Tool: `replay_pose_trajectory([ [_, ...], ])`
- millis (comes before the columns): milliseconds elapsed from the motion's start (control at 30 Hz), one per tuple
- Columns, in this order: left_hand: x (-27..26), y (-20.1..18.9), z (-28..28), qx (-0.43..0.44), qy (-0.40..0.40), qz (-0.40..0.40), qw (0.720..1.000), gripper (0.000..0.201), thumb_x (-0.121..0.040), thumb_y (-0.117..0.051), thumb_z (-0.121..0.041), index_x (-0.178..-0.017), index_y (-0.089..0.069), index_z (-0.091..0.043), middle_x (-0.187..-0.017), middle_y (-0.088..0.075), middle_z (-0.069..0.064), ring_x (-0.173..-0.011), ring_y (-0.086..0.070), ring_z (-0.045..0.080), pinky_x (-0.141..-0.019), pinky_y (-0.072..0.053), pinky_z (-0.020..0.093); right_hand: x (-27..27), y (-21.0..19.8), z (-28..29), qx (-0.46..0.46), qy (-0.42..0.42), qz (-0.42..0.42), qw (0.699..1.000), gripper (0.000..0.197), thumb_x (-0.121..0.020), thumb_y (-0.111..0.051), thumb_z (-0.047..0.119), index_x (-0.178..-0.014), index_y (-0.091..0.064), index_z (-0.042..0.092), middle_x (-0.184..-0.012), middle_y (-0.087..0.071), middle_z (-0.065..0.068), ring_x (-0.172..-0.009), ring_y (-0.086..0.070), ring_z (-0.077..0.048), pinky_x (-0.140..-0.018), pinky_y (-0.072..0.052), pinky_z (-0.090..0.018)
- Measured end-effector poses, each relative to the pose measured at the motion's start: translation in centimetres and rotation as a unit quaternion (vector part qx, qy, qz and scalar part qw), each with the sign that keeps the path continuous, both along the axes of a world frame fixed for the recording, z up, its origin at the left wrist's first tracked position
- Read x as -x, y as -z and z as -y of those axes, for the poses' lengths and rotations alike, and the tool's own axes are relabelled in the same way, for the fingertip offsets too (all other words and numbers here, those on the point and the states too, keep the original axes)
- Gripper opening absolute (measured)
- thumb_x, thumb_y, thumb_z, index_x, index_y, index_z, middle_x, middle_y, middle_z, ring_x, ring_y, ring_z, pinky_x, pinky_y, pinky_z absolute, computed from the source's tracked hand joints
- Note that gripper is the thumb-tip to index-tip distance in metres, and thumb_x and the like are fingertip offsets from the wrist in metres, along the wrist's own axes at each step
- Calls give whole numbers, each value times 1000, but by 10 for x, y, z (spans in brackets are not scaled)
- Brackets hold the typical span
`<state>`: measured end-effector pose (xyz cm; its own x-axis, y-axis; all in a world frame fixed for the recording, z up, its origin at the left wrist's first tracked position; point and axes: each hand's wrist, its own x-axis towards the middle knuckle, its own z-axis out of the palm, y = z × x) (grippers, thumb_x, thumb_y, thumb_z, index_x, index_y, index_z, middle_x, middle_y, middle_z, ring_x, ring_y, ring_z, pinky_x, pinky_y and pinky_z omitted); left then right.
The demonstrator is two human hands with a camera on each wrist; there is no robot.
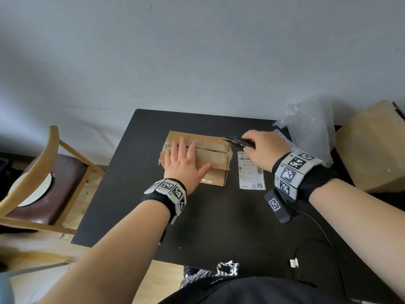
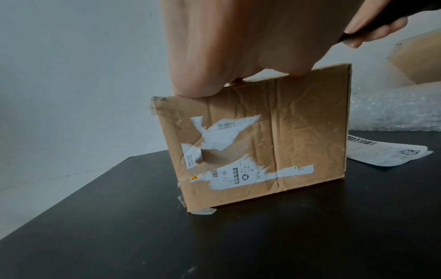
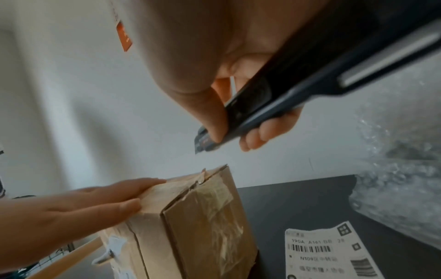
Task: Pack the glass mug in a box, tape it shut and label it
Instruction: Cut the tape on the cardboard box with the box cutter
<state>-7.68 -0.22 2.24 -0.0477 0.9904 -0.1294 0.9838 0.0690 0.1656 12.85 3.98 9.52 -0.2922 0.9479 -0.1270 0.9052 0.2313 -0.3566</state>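
Head view showed the cardboard box [image 1: 198, 157] on the black table [image 1: 219, 216], the left hand [image 1: 184, 163] lying flat with straight fingers on its top flaps. Just right of the box, the right hand [image 1: 263, 148] was wrapped around a utility knife [image 1: 238, 142], tip above the box's far right corner. A shipping label [image 1: 251, 172] lay beside the box.

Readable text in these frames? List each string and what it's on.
"190A A161" then blurred characters: top line of the shipping label lying on the table.
"N109" plus blurred characters: the line under that label's barcode.
Torn label remnants on the cardboard box: too small to read.
Print on the utility knife: blurred.
Wrist markers: patterns only.
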Motion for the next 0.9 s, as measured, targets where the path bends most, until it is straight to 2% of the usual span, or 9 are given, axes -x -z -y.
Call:
replay_pose_trajectory([
  [133,8,-2,-2,-6,24,10,1000,76,-90,-33,-63,-150,-12,-22,-159,3,9,-146,8,28,-118,5,42,17,10,-6,47,0,-24,999,24,-96,-46,20,-118,-46,13,-110,-59,-10,-97,-57,-28,-77,-44,-35],
  [267,13,-3,-2,-14,35,49,998,70,-90,-34,-62,-147,-21,-22,-159,0,8,-146,7,26,-118,6,40,31,22,-7,85,41,-63,994,28,-97,-43,21,-123,-39,10,-113,-58,-13,-98,-58,-29,-81,-46,-38],
  [367,20,-1,-2,-21,43,53,997,68,-89,-35,-63,-142,-27,-23,-159,-1,6,-146,7,23,-117,9,38,34,23,-7,80,65,-82,991,29,-97,-44,21,-124,-40,10,-114,-59,-13,-100,-58,-31,-84,-46,-40],
  [467,30,0,-3,-26,64,48,996,68,-85,-40,-67,-138,-31,-26,-159,-4,4,-147,6,21,-117,11,37,31,21,-7,93,35,-75,992,26,-94,-50,22,-118,-50,14,-113,-61,-9,-101,-57,-27,-83,-45,-35],
  [567,31,0,-3,-25,70,55,996,74,-79,-45,-72,-136,-31,-27,-159,-4,3,-147,5,21,-118,9,40,29,15,0,66,-10,-37,997,25,-89,-57,23,-114,-60,20,-112,-57,-7,-100,-56,-24,-85,-47,-34],
  [633,31,-1,-3,-25,69,57,996,78,-76,-48,-74,-136,-32,-26,-159,-4,4,-147,5,23,-119,7,43,30,9,6,46,-32,4,998,27,-90,-55,24,-116,-61,23,-112,-53,-5,-100,-55,-23,-81,-44,-32],
  [700,31,-2,-4,-22,70,55,996,82,-73,-50,-75,-135,-33,-26,-159,-4,4,-147,4,25,-119,6,45,35,6,10,35,-55,47,997,26,-90,-52,24,-114,-62,25,-109,-56,-4,-98,-55,-23,-77,-45,-31],
  [767,31,-3,-5,-18,71,54,996,84,-70,-51,-77,-135,-35,-26,-159,-5,5,-147,3,25,-119,5,46,42,4,13,29,-68,85,994,23,-89,-51,22,-109,-64,23,-105,-60,-4,-92,-57,-24,-74,-48,-32],
  [900,30,-6,-5,-12,63,59,996,86,-68,-54,-77,-134,-37,-24,-159,-6,6,-147,3,26,-119,3,46,46,-1,19,36,-64,158,985,19,-90,-50,20,-103,-63,17,-98,-61,-5,-87,-58,-26,-68,-45,-31],
])
